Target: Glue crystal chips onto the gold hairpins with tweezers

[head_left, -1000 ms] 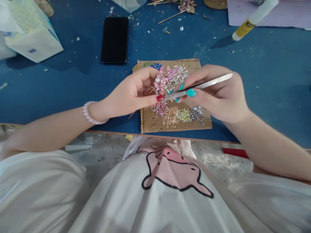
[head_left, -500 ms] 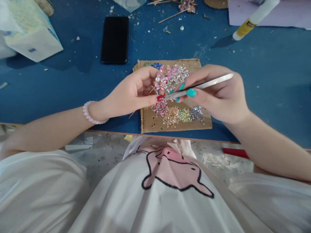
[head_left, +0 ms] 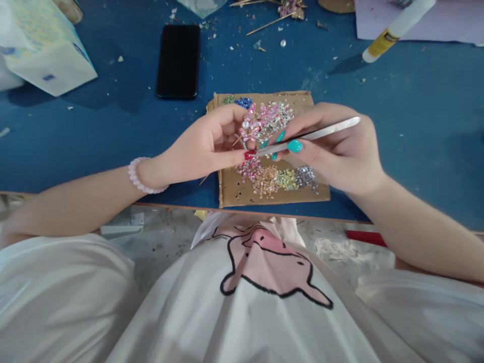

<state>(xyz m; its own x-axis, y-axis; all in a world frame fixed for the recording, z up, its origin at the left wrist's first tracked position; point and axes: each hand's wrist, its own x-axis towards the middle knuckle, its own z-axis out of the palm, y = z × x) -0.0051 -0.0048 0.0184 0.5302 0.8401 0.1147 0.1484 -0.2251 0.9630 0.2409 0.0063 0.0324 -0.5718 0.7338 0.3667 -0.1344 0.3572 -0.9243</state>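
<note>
My left hand is closed on a hairpin with pink stones and a white pearl; its thin gold stem pokes out below the hand. In my right hand a pair of silver tweezers is pinched between thumb and fingers. The tweezers' tips touch or nearly touch my left thumbnail; whether they grip anything is too small to tell. Under both hands lies a piece of cardboard bearing small piles of stones: peach stones, yellow-green stones, grey stones and clear stones.
On the blue table a black phone lies behind my left hand. A tissue box stands at the far left. At the back right are a white and yellow glue tube and a lilac sheet. More stemmed ornaments lie at the back.
My right hand and the tweezers have shifted very slightly left, with the tips now closer to my left thumbnail. My left hand with the hairpin stays almost still.
</note>
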